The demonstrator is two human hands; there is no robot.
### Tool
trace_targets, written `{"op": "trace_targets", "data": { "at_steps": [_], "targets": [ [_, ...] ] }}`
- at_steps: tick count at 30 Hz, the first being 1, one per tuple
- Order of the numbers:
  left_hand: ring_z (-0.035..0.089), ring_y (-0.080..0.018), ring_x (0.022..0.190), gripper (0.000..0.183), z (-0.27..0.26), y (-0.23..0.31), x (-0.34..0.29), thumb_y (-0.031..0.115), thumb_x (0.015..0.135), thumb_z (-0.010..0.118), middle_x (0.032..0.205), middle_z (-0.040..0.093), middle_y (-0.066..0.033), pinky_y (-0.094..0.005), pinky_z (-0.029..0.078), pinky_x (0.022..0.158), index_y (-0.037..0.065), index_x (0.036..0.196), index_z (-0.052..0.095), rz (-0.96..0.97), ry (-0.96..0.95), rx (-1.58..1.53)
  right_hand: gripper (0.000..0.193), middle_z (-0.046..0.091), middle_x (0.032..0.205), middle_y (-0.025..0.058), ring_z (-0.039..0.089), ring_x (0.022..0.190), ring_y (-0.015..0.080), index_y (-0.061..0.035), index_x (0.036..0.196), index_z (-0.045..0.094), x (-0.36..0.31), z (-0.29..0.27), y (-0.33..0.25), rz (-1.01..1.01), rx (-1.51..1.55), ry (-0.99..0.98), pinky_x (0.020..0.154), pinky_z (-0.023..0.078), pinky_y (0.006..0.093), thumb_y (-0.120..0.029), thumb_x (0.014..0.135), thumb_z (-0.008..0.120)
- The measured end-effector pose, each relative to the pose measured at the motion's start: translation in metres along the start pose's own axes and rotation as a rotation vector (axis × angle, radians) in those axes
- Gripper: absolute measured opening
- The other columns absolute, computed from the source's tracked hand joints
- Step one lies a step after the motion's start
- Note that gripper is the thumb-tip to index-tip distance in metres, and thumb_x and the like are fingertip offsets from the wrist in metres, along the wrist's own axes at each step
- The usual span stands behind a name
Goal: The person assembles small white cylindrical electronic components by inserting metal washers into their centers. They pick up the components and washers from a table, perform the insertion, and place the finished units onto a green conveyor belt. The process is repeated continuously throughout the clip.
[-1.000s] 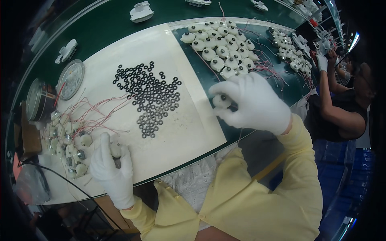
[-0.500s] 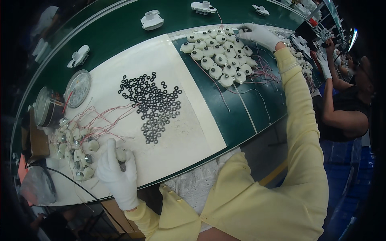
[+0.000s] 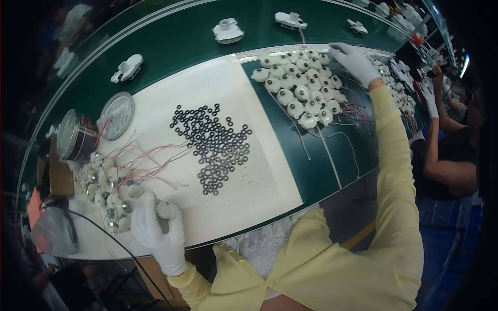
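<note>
My gloved left hand [image 3: 158, 230] is at the table's near edge, its fingers and thumb closed round a small white motor [image 3: 164, 209]. Just left of it lies a pile of similar round motors [image 3: 106, 186] with red and white wires. Over the far right corner of a packed group of white motors [image 3: 294, 83] reaches my gloved right hand [image 3: 358, 63], fingers stretched out and nothing visible in them. Most motors in this group have a dark piece at their centre. Many small black rings [image 3: 207, 137] lie scattered on the white sheet [image 3: 259, 171] between the two groups.
White plastic housings [image 3: 228, 31] stand on the green belt behind the table. At left are a clear tub [image 3: 75, 135], a round lid [image 3: 116, 115], a cardboard box [image 3: 61, 179], a plastic bag [image 3: 54, 233] and a black cable [image 3: 106, 241]. A co-worker [image 3: 451, 150] is at right.
The whole view has shifted, so the table things appear farther right and lower. My left hand still holds the motor; my right hand stays by the group's far corner, its fingers straighter.
</note>
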State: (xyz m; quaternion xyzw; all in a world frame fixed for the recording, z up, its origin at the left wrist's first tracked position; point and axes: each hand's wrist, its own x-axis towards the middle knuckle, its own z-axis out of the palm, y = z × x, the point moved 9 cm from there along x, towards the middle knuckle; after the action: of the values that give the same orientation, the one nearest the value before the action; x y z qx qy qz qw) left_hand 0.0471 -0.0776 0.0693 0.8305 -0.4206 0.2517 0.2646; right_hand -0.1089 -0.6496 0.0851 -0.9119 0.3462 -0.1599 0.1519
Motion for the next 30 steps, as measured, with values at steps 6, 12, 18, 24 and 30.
{"op": "trace_targets", "data": {
  "at_steps": [6,12,18,24,30],
  "targets": [
    [0.059,-0.0197,0.098,0.052,-0.027,-0.002,-0.032,0.018,0.094,0.065,0.118,0.059,-0.0124,-0.0307,0.051,0.082,-0.003,0.140,0.052,-0.209,0.272,-0.244,0.051,0.071,0.111,0.0081,0.065,0.095,0.0124,-0.0001,0.141,0.057,-0.092,-0.003,-0.197,-0.272,0.609,-0.143,0.083,0.050,0.0253,-0.036,0.105,0.050],
    [0.056,-0.0315,0.113,0.056,-0.040,0.094,0.019,0.033,0.092,0.064,0.129,0.056,-0.0171,-0.0468,0.050,0.093,-0.004,0.132,0.051,0.282,0.168,-0.230,0.078,0.063,0.121,0.0109,0.058,0.104,0.0160,0.0021,0.151,0.042,-0.218,0.079,-0.349,-0.567,1.201,-1.036,0.091,0.047,0.0303,-0.060,0.104,0.037],
    [0.054,-0.0399,0.116,0.056,-0.027,0.040,0.020,0.019,0.079,0.076,0.134,0.054,-0.0175,-0.0474,0.049,0.093,0.004,0.130,0.060,-0.032,0.255,-0.224,0.064,0.064,0.108,0.0062,0.056,0.078,0.0110,-0.0016,0.144,0.051,-0.251,0.125,-0.337,0.157,1.102,-1.540,0.073,0.049,0.0262,-0.051,0.110,0.029],
    [0.065,-0.0324,0.095,0.039,-0.016,-0.052,0.022,0.015,0.083,0.075,0.104,0.069,-0.0136,-0.0433,0.051,0.084,0.006,0.121,0.067,-0.248,0.069,0.214,0.060,0.060,0.126,0.0114,0.059,0.096,0.0133,-0.0007,0.156,0.033,-0.252,0.089,-0.311,0.012,1.000,-1.451,0.086,0.051,0.0264,-0.028,0.106,0.050],
    [0.064,-0.0327,0.096,0.029,0.001,-0.051,0.025,0.013,0.085,0.074,0.096,0.070,-0.0103,-0.0422,0.050,0.087,0.007,0.114,0.071,-0.147,-0.061,0.237,0.076,0.061,0.131,0.0061,0.054,0.118,0.0067,-0.0003,0.157,0.032,-0.275,0.064,-0.285,-0.083,0.956,-1.483,0.102,0.046,0.0242,0.007,0.092,0.070]
  ]
}}
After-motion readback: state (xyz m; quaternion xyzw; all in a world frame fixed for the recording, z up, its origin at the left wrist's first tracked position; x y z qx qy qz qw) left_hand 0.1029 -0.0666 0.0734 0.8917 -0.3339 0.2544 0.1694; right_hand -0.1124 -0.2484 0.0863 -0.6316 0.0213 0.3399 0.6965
